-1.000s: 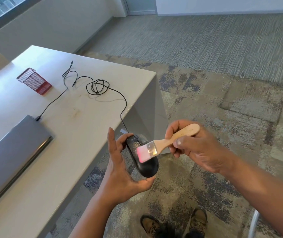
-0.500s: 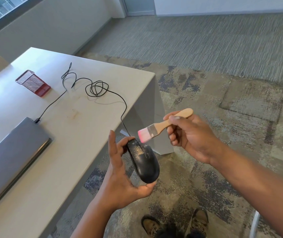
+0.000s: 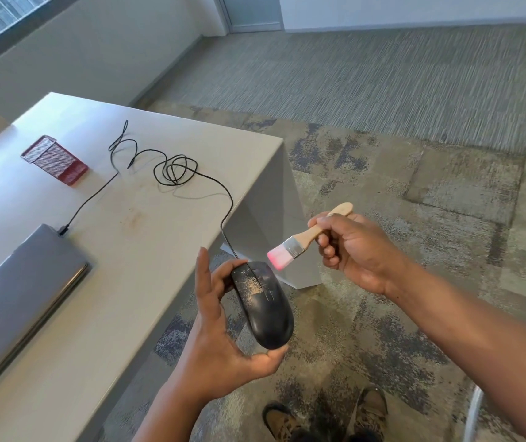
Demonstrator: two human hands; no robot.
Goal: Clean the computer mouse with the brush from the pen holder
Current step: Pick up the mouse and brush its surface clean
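Note:
My left hand (image 3: 217, 339) holds a black computer mouse (image 3: 263, 306) off the table's edge, above the carpet. Pale dust speckles the mouse's front half. Its black cable (image 3: 172, 169) runs up onto the table, coils there and ends at the laptop. My right hand (image 3: 355, 250) grips a small brush (image 3: 306, 239) by its wooden handle. The pink bristles point down and left, just above and to the right of the mouse's front, not touching it. A red mesh pen holder (image 3: 53, 159) lies on its side at the table's far left.
A closed grey laptop (image 3: 16, 298) lies on the white table (image 3: 121, 314) at the left. The table's corner is beside the mouse. Patterned carpet covers the floor, and my two shoes (image 3: 325, 419) show at the bottom.
My right hand lifted the brush off the mouse's front, up and to the right, then eased it back down close to the mouse. My left hand kept the mouse nearly still.

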